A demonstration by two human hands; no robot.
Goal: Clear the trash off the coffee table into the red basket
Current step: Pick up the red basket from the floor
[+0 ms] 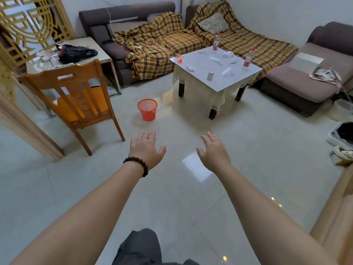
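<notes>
The coffee table (219,84) stands across the room with a pale glossy top. On it lie several crumpled white tissues (190,68), an upside-down paper cup (210,75), a small red-and-white carton (179,58), a white box (227,71) and two plastic bottles with red labels (247,58) (215,43). The red mesh basket (147,109) sits on the floor left of the table. My left hand (146,148), with a bead bracelet at the wrist, and my right hand (214,151) stretch out over the floor, fingers spread, both empty and well short of the table.
A wooden chair (76,100) stands to the left before a side table (95,48) with a black bag. Sofas with a plaid blanket (168,44) wrap behind and right of the coffee table. Bags and a bin (342,134) lie at the right edge.
</notes>
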